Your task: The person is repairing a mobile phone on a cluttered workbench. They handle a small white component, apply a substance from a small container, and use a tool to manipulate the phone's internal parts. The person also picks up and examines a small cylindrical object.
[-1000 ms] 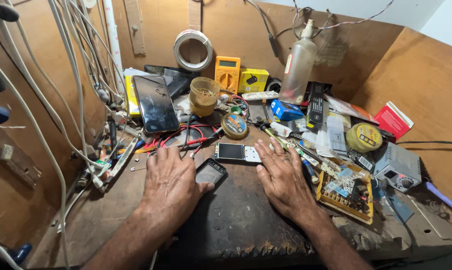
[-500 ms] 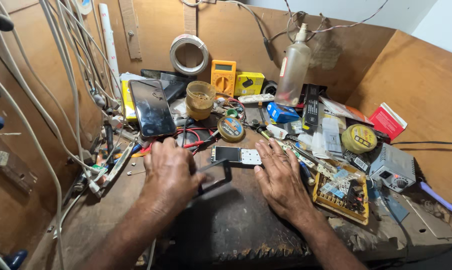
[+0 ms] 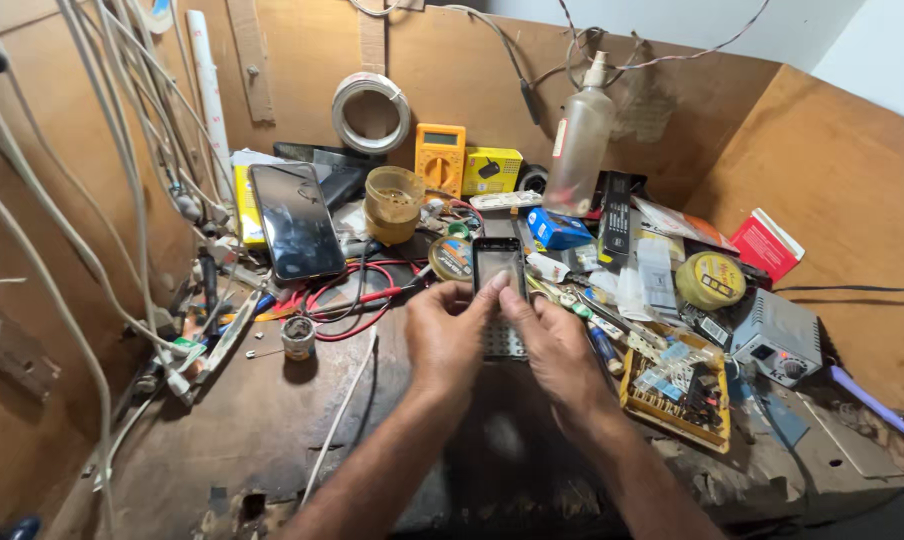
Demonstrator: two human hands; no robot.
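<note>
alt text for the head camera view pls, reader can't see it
Two bare hands, the left hand and the right hand, hold a small keypad phone upright over a cluttered wooden workbench. Behind it lie a smartphone, an orange multimeter and a plastic bottle.

brown plywood walls [image 3: 852,200] enclose worn dark workbench [image 3: 262,430]; pale wall above; white cables [image 3: 102,150] hang left.

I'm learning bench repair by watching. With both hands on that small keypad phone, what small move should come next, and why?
Probably steady the small keypad phone with the left hand while the right hand's thumb works at its screen edge. Both hands hold it lifted above the dark work mat, both thumbs meeting on its lower face, so a firmer one-handed hold would free the other. Whether anything is loose is not visible.
</note>
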